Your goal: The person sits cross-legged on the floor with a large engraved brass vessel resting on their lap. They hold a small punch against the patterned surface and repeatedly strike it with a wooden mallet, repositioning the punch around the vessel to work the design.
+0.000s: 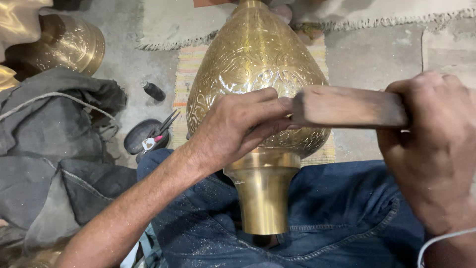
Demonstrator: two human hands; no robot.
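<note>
The engraved brass vase [253,64] lies across the person's lap, neck toward the body. The left hand [238,124] rests on its belly, fingers pinched narrow; any tool held is hidden. The right hand [436,144] grips a wooden mallet [347,106] just beside the left fingertips.

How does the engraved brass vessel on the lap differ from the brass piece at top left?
The engraved vessel is covered in chased patterns; the brass piece at top left looks smooth. The vessel lies across the lap under both hands; the other sits untouched on the floor, partly cut off. Both are golden and shiny.
</note>
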